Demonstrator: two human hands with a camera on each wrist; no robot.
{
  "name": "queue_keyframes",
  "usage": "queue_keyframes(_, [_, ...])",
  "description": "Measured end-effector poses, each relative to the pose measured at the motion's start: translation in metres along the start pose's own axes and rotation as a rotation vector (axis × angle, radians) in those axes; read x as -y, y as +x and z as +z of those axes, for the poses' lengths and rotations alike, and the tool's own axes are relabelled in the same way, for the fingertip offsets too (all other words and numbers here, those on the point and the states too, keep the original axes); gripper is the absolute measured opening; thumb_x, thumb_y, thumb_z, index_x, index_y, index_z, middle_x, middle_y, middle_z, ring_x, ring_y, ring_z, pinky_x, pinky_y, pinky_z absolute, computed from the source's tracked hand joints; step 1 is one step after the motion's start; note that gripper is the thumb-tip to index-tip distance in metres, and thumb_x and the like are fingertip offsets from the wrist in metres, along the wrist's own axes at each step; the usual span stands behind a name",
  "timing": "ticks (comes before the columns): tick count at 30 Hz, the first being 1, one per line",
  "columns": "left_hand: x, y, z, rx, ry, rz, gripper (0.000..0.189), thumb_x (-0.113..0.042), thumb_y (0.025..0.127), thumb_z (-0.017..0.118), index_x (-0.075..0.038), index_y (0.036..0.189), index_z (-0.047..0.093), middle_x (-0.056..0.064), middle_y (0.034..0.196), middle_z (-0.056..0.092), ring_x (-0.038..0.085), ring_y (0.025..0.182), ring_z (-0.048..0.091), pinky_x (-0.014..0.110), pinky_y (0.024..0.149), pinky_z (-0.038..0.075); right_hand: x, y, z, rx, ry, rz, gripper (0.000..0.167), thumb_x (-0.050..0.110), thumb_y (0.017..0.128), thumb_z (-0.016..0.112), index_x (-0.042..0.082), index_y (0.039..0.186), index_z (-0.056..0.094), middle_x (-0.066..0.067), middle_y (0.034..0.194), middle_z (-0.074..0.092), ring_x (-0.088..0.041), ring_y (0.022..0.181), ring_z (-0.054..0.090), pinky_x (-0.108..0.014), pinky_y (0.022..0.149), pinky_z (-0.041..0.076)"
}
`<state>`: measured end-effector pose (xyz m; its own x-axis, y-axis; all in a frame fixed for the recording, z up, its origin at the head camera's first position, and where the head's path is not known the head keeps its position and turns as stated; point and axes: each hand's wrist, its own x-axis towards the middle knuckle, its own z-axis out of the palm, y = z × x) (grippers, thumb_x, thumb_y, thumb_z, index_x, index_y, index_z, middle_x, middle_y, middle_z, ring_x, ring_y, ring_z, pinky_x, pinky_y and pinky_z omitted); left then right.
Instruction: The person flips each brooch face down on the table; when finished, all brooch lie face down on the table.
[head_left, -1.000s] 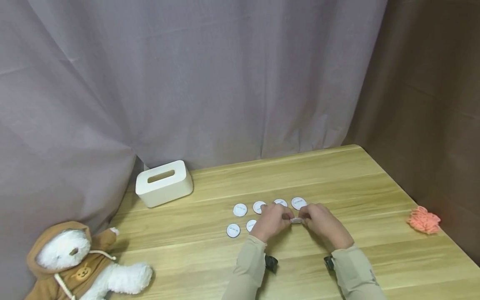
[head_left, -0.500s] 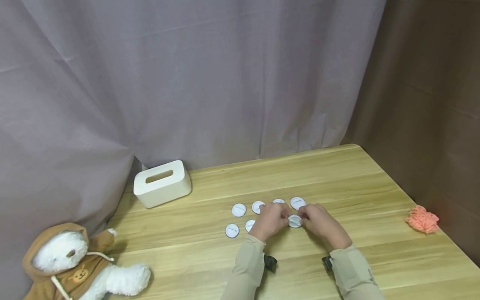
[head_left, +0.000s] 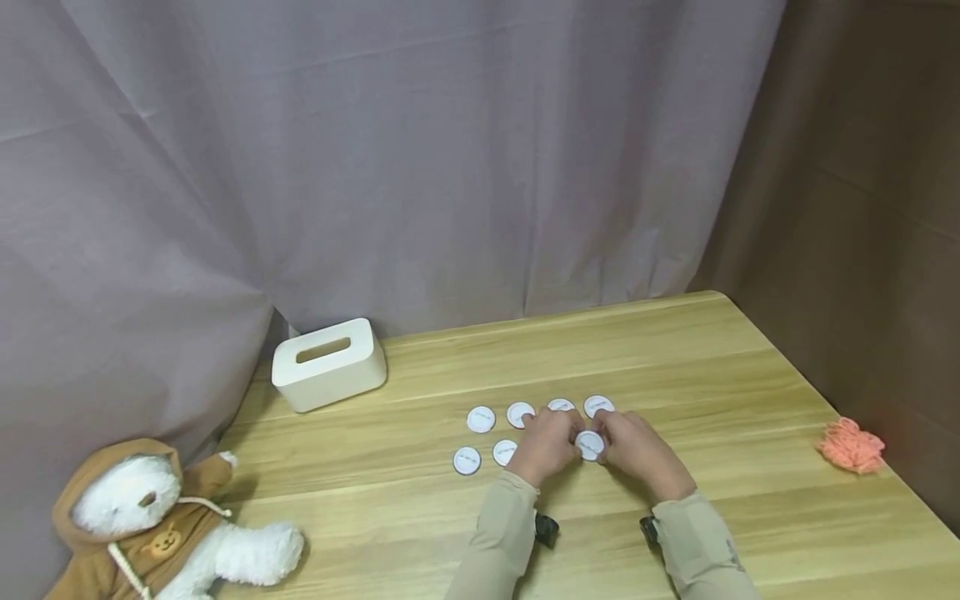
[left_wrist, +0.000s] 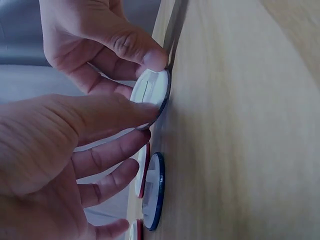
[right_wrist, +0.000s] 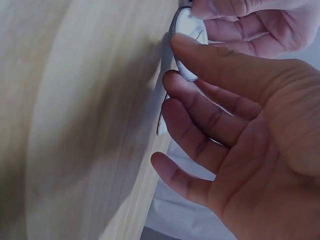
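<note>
A round pin badge [head_left: 590, 446], its white back with a pin facing up, is held between both hands just over the table. My left hand [head_left: 546, 443] pinches its left edge by thumb and finger. On the opposite edge my right hand [head_left: 633, 446] pinches it too. In the left wrist view the badge [left_wrist: 152, 87] is tilted, with a dark rim, and both thumbs lie on its back. The right wrist view shows the same badge [right_wrist: 189, 22] partly covered by fingers. Its front side is hidden.
Several more badges lie white side up in two rows, among them one at the far left [head_left: 480, 419] and one in front of it [head_left: 467, 460]. A white tissue box [head_left: 330, 367], a plush bear [head_left: 150, 525] and pink yarn [head_left: 851, 446] sit farther out.
The badge between the hands was edge-on one second ago; it has turned so that its white pin side faces up. Both hands stay at nearly the same spot.
</note>
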<state>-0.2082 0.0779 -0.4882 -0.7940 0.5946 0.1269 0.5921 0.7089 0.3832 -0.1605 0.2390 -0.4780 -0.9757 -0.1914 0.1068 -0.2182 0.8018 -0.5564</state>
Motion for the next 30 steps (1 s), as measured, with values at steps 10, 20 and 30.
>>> queue_keyframes(10, [-0.002, -0.002, 0.002, 0.041, 0.013, -0.012, 0.019, -0.015, 0.070, 0.086, -0.022, 0.086, 0.077, -0.015, 0.067, 0.057, 0.012, 0.082, 0.057, 0.045, 0.080, 0.045, -0.002, 0.001, -0.004, 0.057, -0.027, -0.052, 0.022, -0.005, 0.067, 0.077, 0.011, 0.078, 0.067, 0.007, 0.065, 0.052, -0.011, 0.064, 0.046, -0.033, 0.061, 0.042])
queue_keyframes(20, [-0.008, 0.000, 0.003, 0.059, -0.026, -0.011, 0.010, -0.020, 0.077, 0.084, -0.020, 0.084, 0.076, -0.015, 0.072, 0.059, 0.008, 0.076, 0.055, 0.040, 0.081, 0.044, -0.008, 0.001, -0.010, 0.087, -0.079, -0.080, 0.020, -0.002, 0.068, 0.077, 0.010, 0.078, 0.065, 0.007, 0.066, 0.049, -0.013, 0.065, 0.045, -0.034, 0.062, 0.041])
queue_keyframes(30, [0.000, -0.007, -0.015, 0.027, -0.052, -0.033, 0.017, -0.027, 0.090, 0.073, -0.016, 0.102, 0.078, -0.005, 0.088, 0.070, 0.012, 0.089, 0.062, 0.047, 0.089, 0.046, 0.008, 0.009, -0.025, 0.101, -0.108, -0.047, 0.019, 0.012, 0.087, 0.074, 0.000, 0.101, 0.069, -0.002, 0.081, 0.062, -0.020, 0.073, 0.056, -0.043, 0.068, 0.048])
